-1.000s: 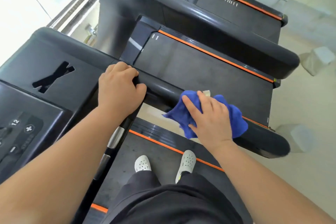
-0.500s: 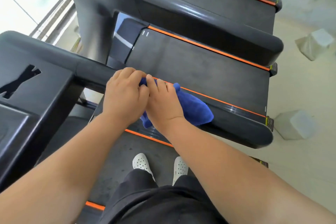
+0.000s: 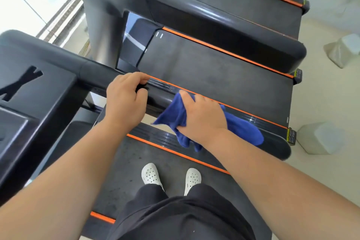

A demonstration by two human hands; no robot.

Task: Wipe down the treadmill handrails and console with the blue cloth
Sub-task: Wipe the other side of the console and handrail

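Observation:
A black treadmill handrail (image 3: 163,97) runs from the console (image 3: 39,91) at the left down to the right. My right hand (image 3: 202,117) presses the blue cloth (image 3: 241,128) around the rail about midway along it, and cloth ends hang below the rail. My left hand (image 3: 124,101) grips the same rail just left of the cloth, close to where the rail meets the console. A short bare stretch of rail separates the two hands. The rail's rounded far end (image 3: 280,148) shows beyond the cloth.
A neighbouring treadmill with orange-edged belt (image 3: 214,72) and its own handrail (image 3: 233,31) lies just beyond. My white shoes (image 3: 152,175) stand on the belt below. Pale blocks (image 3: 319,138) sit on the floor at right. A bright window is at upper left.
My right hand slid the cloth up the rail against my left hand, then back down to the right. The left hand has stayed gripping the rail.

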